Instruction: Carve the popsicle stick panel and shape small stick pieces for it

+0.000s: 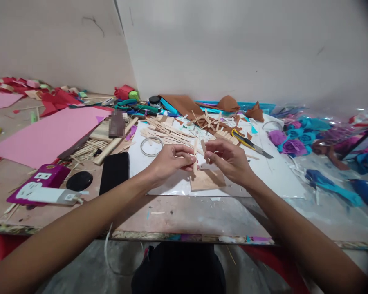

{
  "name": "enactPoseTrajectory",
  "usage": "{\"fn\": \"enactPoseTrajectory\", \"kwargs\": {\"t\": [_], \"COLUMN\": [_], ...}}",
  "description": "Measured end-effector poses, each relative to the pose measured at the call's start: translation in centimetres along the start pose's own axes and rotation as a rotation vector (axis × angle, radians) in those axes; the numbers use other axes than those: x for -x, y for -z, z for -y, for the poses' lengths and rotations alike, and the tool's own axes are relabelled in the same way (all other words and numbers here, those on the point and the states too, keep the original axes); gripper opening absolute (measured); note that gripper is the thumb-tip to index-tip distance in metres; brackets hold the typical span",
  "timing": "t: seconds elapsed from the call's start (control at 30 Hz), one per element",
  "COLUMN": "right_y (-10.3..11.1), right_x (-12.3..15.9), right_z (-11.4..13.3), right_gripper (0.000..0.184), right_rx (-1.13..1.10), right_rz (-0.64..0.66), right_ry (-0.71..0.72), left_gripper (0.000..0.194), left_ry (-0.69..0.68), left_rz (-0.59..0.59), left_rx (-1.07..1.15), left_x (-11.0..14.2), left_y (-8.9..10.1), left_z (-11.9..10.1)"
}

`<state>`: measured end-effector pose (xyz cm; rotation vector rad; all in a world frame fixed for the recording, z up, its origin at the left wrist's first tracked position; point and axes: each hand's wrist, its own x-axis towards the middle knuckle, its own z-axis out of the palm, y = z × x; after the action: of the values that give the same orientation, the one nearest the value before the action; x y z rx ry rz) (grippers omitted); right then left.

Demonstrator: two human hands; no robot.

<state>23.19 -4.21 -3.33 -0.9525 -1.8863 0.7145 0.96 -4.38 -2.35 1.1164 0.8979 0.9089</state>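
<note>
- Left hand: fingers curled, thumb and fingertips pinched on a pale wooden stick, which I hold nearly upright above the worktable.
- Right hand: partly closed, thumb and fingers nipping a shorter stick, tilted, just beside the first.
- Progress: the two pieces appear separate, with a gap between their upper ends; I see no join between them. Whether either carries adhesive, I cannot tell.
- Below my fingers: a thin wooden board, flat, four-sided and smooth-looking, lying at the near edge of a white sheet.
- Stock: a heap of narrow, flat wooden strips lies loose beyond my left hand, so by my judgement much material is unused. Farther back, some sticks cross one another; whether they are fixed, I cannot tell.
- Cutting tool: a yellow utility knife lies beyond my right hand, metal blade exposed.
- Other materials: brown sheet, folded and matt; pink sheet, broad and flat; purple and teal flowers, crinkled and rounded.
- Left side: black phone, glossy and rectangular.
</note>
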Motion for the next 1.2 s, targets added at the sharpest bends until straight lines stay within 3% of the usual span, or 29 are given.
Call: {"fn": "enactPoseTrajectory", "kwargs": {"t": [0.17,0.27,0.37,0.57,1.2], "right_y": [-0.4,-0.7,-1.0,-1.4,-2.4], "right_x": [0.2,0.3,0.5,0.8,2.2], "right_z": [0.9,1.4,1.6,1.4,0.8], "right_gripper": [0.022,0.027,0.035,0.046,0.053], "right_rx": [0.134,0.261,0.313,0.331,0.424], "right_rz": [0.019,0.033,0.023,0.004,-0.018], "right_ry": [0.203,0.365,0.438,0.427,0.481], "left_gripper": [0.029,0.027,0.023,0.026,0.031], "left_ry": [-0.025,-0.041,-0.036,-0.014,0.009], "left_rz": [0.06,0.063,0.066,0.036,0.021], "left_rx": [0.069,0.08,0.108,0.127,0.173], "left_x": [0.8,1.0,1.1,1.2,1.3], "left_y": [-0.2,-0.2,-0.1,-0.1,-0.1], "left_z": [0.4,0.5,0.8,0.9,1.3]}}
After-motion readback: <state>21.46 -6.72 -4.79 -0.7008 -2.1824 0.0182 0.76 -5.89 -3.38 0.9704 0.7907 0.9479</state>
